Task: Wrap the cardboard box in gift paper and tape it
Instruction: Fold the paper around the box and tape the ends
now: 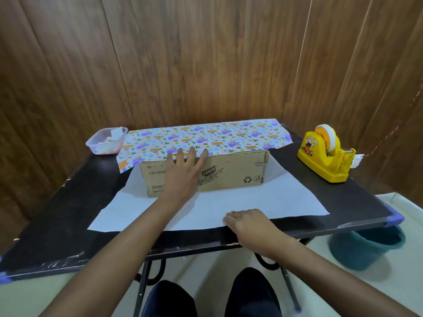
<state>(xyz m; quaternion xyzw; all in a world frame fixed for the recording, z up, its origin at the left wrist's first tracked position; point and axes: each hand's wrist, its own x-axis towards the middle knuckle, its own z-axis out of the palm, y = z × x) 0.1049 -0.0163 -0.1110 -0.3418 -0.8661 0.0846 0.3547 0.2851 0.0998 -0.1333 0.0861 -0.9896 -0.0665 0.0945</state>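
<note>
cardboard box (229, 177) long axis L-R, gift paper (206, 136) over top

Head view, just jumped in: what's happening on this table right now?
A person is partway through wrapping the cardboard box. The gift paper lies white side up under it, its far flap folded over the box top, where the left hand presses it flat. The right hand sits on the paper's near edge; a grip isn't clear. The yellow tape dispenser stands untouched at the right.
</note>
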